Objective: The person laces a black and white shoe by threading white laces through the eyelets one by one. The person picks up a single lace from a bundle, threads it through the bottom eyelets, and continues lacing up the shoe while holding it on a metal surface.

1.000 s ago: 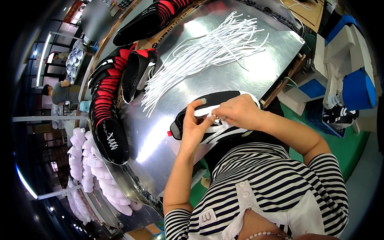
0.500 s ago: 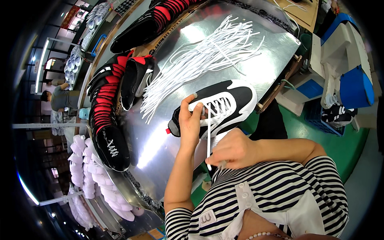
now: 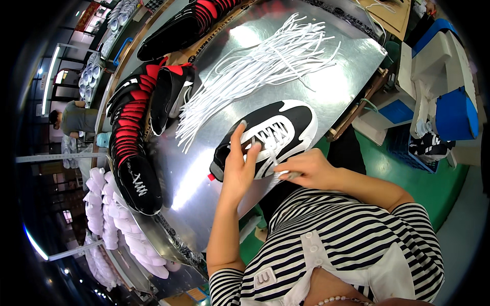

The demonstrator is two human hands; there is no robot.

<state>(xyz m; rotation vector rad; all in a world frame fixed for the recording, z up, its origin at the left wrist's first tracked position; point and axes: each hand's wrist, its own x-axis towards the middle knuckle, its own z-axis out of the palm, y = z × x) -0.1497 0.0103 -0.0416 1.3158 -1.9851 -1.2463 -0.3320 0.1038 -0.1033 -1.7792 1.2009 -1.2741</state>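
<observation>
A black and white sneaker (image 3: 298,120) rests on the metal tabletop in front of me, its toe pointing to the upper right. White lace criss-crosses the lower part of its eyelet panel. My left hand (image 3: 240,162) grips the shoe near its opening, index finger and thumb on either side of the tongue. Close beside the shoe's near side, my right hand (image 3: 311,169) pinches a white shoelace (image 3: 273,157) that runs down from the eyelets. The lace's end is hidden by those fingers. A red pull tab shows at the heel.
A bundle of loose white laces (image 3: 255,71) lies across the metal table (image 3: 191,191). Nested black and red shoe uppers (image 3: 130,135) line its left edge, with more at the back. White shoe parts (image 3: 104,204) are piled farther left. At right stands a blue crate (image 3: 416,158) holding shoes.
My right hand has moved up and right, nearer the shoe, and the stretch of lace between them is shorter. The sneaker has shifted slightly left, with my left hand still on it.
</observation>
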